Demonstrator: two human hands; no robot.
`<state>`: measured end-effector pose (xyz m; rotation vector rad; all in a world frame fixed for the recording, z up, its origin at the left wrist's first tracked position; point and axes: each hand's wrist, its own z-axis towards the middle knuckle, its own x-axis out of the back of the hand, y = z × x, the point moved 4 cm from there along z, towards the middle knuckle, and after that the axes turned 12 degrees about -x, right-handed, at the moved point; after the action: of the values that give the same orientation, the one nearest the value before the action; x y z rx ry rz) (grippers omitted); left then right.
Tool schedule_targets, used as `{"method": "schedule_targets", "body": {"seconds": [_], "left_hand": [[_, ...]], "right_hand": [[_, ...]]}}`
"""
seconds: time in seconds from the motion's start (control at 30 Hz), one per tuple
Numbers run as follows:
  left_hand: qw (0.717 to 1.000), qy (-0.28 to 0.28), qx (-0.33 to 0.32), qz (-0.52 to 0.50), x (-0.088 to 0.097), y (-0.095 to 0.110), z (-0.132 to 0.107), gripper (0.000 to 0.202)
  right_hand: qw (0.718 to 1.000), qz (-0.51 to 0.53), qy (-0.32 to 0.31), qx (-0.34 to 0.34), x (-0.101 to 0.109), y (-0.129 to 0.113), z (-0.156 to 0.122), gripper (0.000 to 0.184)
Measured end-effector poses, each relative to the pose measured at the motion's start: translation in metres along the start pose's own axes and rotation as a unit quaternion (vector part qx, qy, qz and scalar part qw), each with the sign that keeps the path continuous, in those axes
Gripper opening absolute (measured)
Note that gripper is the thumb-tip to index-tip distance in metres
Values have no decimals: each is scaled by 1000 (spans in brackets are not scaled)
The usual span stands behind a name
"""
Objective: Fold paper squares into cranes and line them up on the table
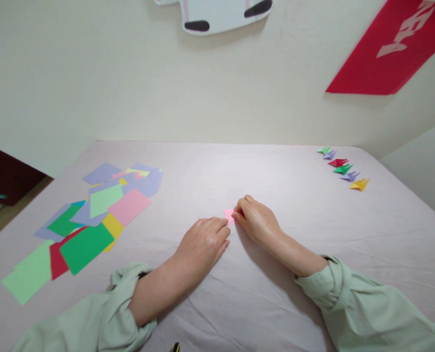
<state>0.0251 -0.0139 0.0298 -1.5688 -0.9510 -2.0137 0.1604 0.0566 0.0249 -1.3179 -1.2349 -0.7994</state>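
A small folded pink paper (228, 214) lies on the pale cloth-covered surface (239, 303), near its middle. My right hand (256, 221) has its fingers curled and pressed on the paper's right edge. Just left of the paper, my left hand (203, 243) rests on the cloth with its fingers close together, the tips touching or almost touching the paper. Most of the paper is hidden under the fingers. Both sleeves are pale green and pushed up.
A loose spread of coloured paper squares (87, 220) in green, pink, purple, yellow and red lies at the left. Several small folded paper figures (344, 168) stand in a row at the far right. A cream wall with a red banner (386, 49) rises behind.
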Motion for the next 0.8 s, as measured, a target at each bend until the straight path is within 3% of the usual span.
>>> {"method": "schedule_targets", "body": {"seconds": [0.13, 0.33, 0.8], "left_hand": [[1000, -8, 3, 2, 0, 1, -1, 8], [999, -18, -1, 34, -7, 3, -1, 44], [997, -33, 4, 65, -11, 3, -1, 40]], "right_hand": [[1000, 3, -1, 1, 1, -1, -1, 12], [1000, 5, -2, 5, 0, -2, -2, 14], [1000, -4, 2, 4, -1, -3, -3, 14]]}}
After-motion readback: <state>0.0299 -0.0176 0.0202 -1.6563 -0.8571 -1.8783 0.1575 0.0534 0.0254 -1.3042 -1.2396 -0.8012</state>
